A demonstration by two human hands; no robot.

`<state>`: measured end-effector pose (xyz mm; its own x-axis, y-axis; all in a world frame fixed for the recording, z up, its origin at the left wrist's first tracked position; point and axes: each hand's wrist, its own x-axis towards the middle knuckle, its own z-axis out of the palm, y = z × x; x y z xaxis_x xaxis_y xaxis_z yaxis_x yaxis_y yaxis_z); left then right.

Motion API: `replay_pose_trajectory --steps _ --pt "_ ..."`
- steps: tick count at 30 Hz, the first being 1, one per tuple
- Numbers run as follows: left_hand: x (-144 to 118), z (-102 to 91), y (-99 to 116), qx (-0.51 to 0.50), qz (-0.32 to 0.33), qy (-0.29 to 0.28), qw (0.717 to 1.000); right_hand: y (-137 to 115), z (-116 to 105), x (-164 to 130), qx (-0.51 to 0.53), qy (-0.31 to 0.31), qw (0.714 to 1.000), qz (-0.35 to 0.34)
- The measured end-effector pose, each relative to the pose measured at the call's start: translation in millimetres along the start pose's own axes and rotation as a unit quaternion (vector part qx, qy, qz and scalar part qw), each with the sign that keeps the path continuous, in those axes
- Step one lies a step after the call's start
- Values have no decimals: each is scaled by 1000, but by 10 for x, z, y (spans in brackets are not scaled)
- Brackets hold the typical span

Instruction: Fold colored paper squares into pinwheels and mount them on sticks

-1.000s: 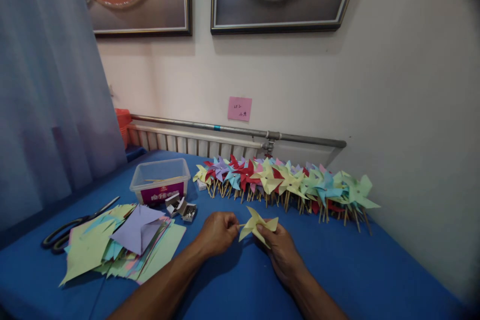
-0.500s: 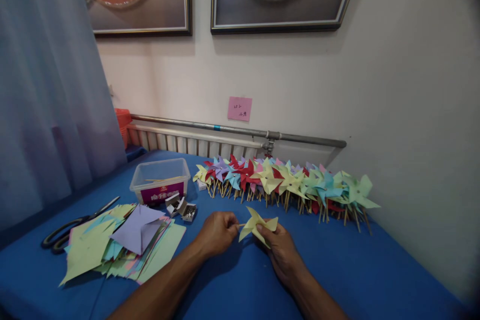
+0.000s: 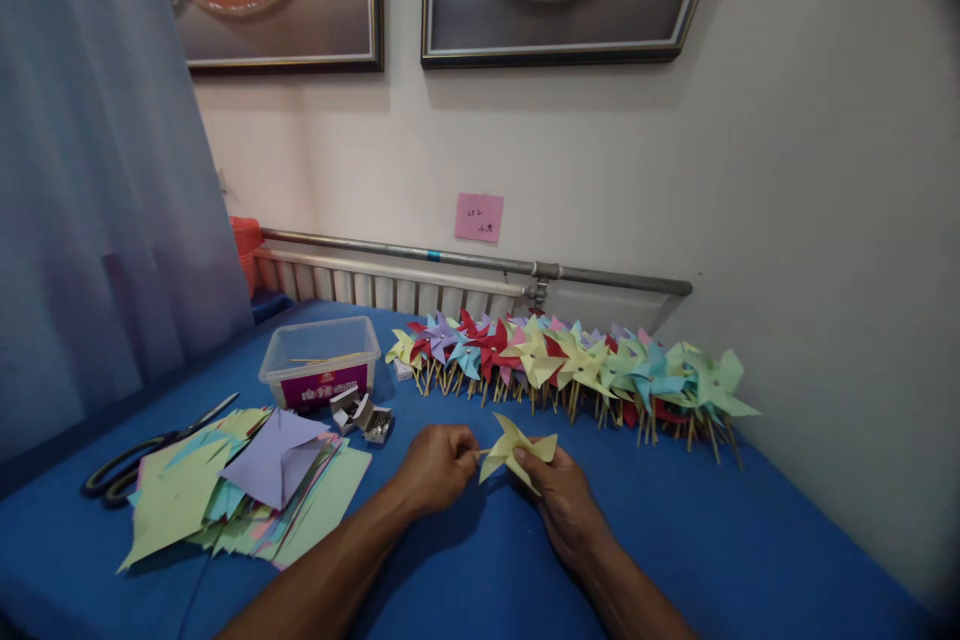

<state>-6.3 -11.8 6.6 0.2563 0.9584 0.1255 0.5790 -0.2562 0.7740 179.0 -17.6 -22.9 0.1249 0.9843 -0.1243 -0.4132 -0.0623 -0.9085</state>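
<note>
Head view, left hand (image 3: 437,466): fingers pinched on the stick end at the left edge of the yellow pinwheel (image 3: 516,449).
Head view, right hand (image 3: 562,500): fingertips grip the pinwheel's lower right blade.
Pinwheel position: between both hands, just above the blue table (image 3: 465,570).
Surroundings: row of finished pinwheels (image 3: 577,365) beyond the hands; paper stack (image 3: 240,490), scissors (image 3: 150,448), plastic box (image 3: 321,360) to the left.
Risk: a hard pinch would likely crease or tear a thin blade; a loose stick may slip out.
</note>
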Motion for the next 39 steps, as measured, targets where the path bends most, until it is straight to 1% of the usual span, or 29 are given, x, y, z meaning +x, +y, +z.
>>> replay_pose_trajectory --steps 4,8,16,28,35,39 --pt "-13 7 13 -4 7 2 1000 1 -7 5 2 5 1000 -3" --pt "-15 10 25 -3 -3 -2 1000 -6 -9 1 -1 3 1000 -5" --pt "-14 23 28 0 2 -4 1000 -7 -2 9 12 5 1000 -11" --pt "0 75 -5 -16 0 -2 1000 19 -28 47 7 10 1000 -21" --pt "6 113 -42 -34 5 -3 999 -32 -5 23 12 -2 1000 -20" --pt "17 74 -47 -32 10 -2 999 -57 -59 75 12 10 999 -29"
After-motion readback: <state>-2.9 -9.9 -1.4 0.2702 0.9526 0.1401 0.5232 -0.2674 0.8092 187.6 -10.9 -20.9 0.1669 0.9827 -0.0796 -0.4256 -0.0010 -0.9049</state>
